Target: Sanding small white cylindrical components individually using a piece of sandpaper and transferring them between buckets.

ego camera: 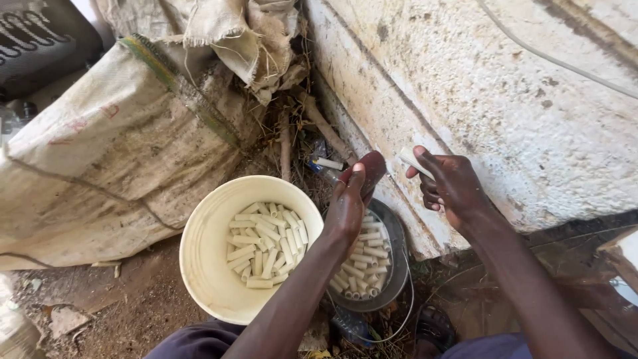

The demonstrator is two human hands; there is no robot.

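My left hand (349, 203) grips a dark reddish-brown rounded tool (372, 171) held over a shallow grey metal pan (397, 256). My right hand (452, 186) holds a short white tube piece (413, 159) between the fingertips, close to the tool's upper end. The pan holds several white tube pieces (362, 262), partly hidden by my left forearm. To the left, a cream plastic bucket (199, 256) holds several more cut white tubes (266, 242) lying at its bottom.
A large woven sack (113, 153) leans at the left, with torn sacking (226, 33) above it. A rough whitewashed wall (485, 100) rises on the right. Sticks and litter (299, 133) fill the corner. Bare dirt (133, 306) lies at lower left.
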